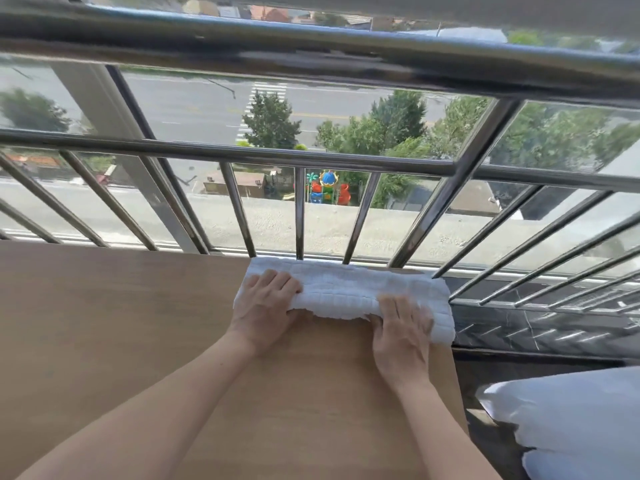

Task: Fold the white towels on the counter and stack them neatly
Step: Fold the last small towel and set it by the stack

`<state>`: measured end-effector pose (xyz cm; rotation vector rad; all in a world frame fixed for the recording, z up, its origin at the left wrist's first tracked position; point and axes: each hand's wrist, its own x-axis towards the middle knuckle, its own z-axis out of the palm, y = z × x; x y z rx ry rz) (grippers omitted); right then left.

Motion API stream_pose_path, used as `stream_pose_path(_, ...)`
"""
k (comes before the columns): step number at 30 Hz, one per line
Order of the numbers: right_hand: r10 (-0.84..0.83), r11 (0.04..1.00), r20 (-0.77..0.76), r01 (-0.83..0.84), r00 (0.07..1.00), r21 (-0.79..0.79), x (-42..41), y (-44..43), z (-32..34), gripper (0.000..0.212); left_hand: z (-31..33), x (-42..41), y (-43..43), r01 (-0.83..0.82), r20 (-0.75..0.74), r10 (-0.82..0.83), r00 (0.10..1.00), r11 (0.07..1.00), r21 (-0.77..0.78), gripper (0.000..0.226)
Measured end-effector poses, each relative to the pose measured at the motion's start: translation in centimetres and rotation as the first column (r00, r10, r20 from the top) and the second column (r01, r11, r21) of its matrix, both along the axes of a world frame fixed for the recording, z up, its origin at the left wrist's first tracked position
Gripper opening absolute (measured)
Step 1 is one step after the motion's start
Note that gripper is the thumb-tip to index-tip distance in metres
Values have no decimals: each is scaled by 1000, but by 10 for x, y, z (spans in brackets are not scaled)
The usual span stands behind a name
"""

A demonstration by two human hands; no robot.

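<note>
A white waffle-textured towel (346, 289) lies folded into a long strip at the far right corner of the wooden counter (121, 323), close to the window railing. My left hand (266, 303) rests on the towel's left end, its thumb tucked under the near edge. On the right end lies my right hand (401, 327), fingers spread flat on the fabric, thumb at the near edge. The near edge between my hands is slightly lifted and rumpled.
A metal railing (301, 157) with slanted bars runs just behind the counter, in front of a window. Right of the counter is a dark marble sill (540, 327). A white pillow (571, 417) sits at the lower right.
</note>
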<state>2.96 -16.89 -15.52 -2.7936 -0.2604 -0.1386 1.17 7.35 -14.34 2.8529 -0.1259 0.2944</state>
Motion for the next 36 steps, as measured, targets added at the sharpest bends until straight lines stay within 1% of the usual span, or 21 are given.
stream_pose_path(4, 39, 992, 45, -44, 998, 117, -11, 17, 22, 26, 28, -15, 11, -6, 26, 6, 1000, 1000, -12, 36)
stream_pose_path(6, 79, 986, 93, -91, 993, 137, -19, 29, 40, 19, 49, -26, 20, -16, 44, 16, 999, 1000, -5, 39)
stream_pose_path(7, 96, 985, 113, -111, 989, 134, -22, 34, 49, 18, 59, -33, 26, -17, 60, 15, 998, 1000, 24, 40)
stream_pose_path(9, 135, 982, 145, -153, 980, 114, -30, 45, 68, 21, 77, -47, 40, -18, 119, 8, 993, 996, 88, 43)
stream_pose_path(10, 157, 981, 150, -172, 976, 93, -33, 50, 76, 24, 85, -55, 48, -26, 129, 13, 992, 995, 97, 44)
stream_pose_path(13, 217, 976, 109, -219, 970, 6, -47, 72, 102, 35, 106, -80, 79, -73, 186, 51, 981, 991, 112, 49)
stream_pose_path(16, 306, 952, 174, -304, 936, -41, -68, 103, 127, 38, 124, -114, 115, -70, 193, 47, 980, 991, 114, 50)
stream_pose_path(18, 343, 939, 199, -328, 918, -105, -87, 133, 146, 40, 136, -140, 145, -88, 183, 72, 981, 993, 82, 53)
stream_pose_path(22, 400, 916, 280, -369, 873, -157, -134, 202, 174, 39, 146, -198, 221, -126, 148, 127, 981, 992, -15, 59)
stream_pose_path(25, 440, 898, 339, -406, 831, -170, -174, 261, 186, 41, 153, -244, 282, -126, 151, 131, 980, 991, -39, 79)
stream_pose_path(27, 469, 883, 393, -437, 791, -173, -196, 301, 192, 46, 157, -274, 321, -146, 132, 150, 980, 988, -39, 87)
stream_pose_path(29, 499, 864, 430, -470, 753, -180, -214, 343, 197, 47, 162, -300, 360, -182, 113, 183, 977, 983, -23, 82)
stream_pose_path(31, 516, 852, 455, -489, 726, -187, -230, 382, 200, 47, 169, -324, 395, -189, 121, 191, 974, 982, -27, 70)
stream_pose_path(33, 523, 846, 470, -502, 711, -182, -243, 420, 205, 45, 176, -344, 430, -161, 213, 163, 963, 987, -24, 59)
stream_pose_path(34, 527, 842, 471, -510, 708, -176, -248, 437, 206, 44, 180, -353, 446, -164, 265, 157, 951, 986, 2, 56)
stream_pose_path(36, 532, 836, 469, -525, 705, -160, -254, 470, 209, 42, 189, -366, 477, -199, 301, 168, 939, 977, 73, 55)
